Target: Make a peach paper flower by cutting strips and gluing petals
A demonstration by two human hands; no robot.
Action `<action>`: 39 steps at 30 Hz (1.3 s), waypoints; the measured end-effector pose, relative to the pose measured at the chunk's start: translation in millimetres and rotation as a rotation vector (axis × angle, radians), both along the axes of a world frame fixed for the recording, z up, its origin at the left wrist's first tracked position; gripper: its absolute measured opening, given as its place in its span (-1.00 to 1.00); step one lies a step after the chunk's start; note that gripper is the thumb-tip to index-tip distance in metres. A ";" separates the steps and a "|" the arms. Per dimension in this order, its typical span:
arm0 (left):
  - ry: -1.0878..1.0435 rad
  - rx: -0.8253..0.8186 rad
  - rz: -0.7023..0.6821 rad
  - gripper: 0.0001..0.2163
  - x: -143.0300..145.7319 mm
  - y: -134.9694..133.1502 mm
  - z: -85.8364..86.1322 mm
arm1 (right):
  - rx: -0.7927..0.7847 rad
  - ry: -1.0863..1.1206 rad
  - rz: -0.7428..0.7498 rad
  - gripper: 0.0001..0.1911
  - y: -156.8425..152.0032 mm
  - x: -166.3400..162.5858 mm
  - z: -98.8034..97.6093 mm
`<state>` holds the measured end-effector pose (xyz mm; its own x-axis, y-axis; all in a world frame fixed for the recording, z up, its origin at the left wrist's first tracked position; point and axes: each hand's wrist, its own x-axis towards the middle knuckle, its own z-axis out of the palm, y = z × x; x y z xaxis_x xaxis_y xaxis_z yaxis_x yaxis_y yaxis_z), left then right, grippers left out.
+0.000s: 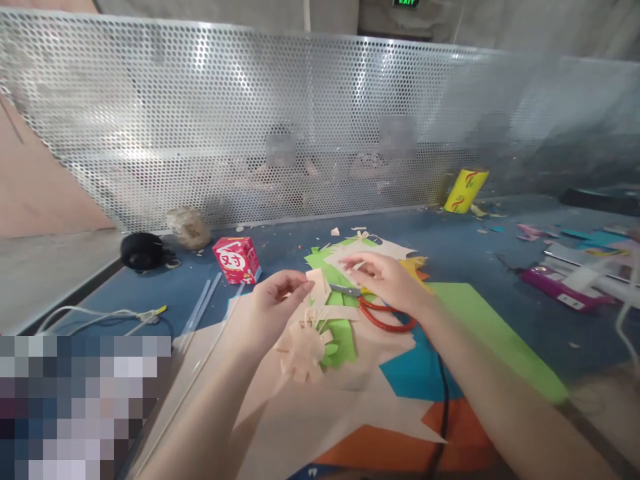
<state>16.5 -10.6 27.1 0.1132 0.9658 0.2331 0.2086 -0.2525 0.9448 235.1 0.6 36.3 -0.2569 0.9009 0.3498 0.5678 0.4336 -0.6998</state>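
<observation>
My left hand (pixel 273 307) pinches a small peach paper piece (pixel 317 285) between thumb and fingertips. My right hand (pixel 383 277) hovers to its right with loosely curled fingers apart and no object visible in them. Just below it are scissors with red handles (pixel 387 325), their metal blades pointing at the peach piece. A peach paper flower (pixel 303 348) with cut petals and thin strands lies in front of my hands. Green paper cutouts (pixel 343 343) lie beside the flower, on larger peach sheets (pixel 280 417).
A pink-red box (pixel 237 260) stands left, near a black round object (pixel 141 251) and a cable (pixel 107 313). Green sheet (pixel 485 327), blue paper (pixel 420 367) and orange paper (pixel 400 453) lie right and front. A yellow packet (pixel 465 191), purple power strip (pixel 563 288) and perforated metal screen (pixel 225 113) stand farther off.
</observation>
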 end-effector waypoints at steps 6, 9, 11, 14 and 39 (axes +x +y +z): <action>0.068 -0.058 -0.036 -0.81 6.3 -4.6 -5.2 | -0.158 0.186 0.228 -0.71 -13.8 -14.1 -2.4; 0.054 -0.066 -0.024 -0.81 8.6 -6.2 -2.5 | -0.157 0.193 0.237 -0.70 -15.8 -16.0 -1.6; 0.015 -0.088 -0.045 -0.79 10.6 -8.0 0.8 | -0.126 0.176 0.212 -0.73 -15.9 -17.9 -1.8; -0.039 -0.129 -0.080 -0.73 13.8 -11.5 6.4 | 0.032 0.091 0.028 -0.81 -15.6 -20.3 -3.1; 0.435 -0.283 0.074 -0.59 -7.5 -6.6 4.7 | -0.150 0.328 -0.131 -0.87 -13.5 -20.4 -8.4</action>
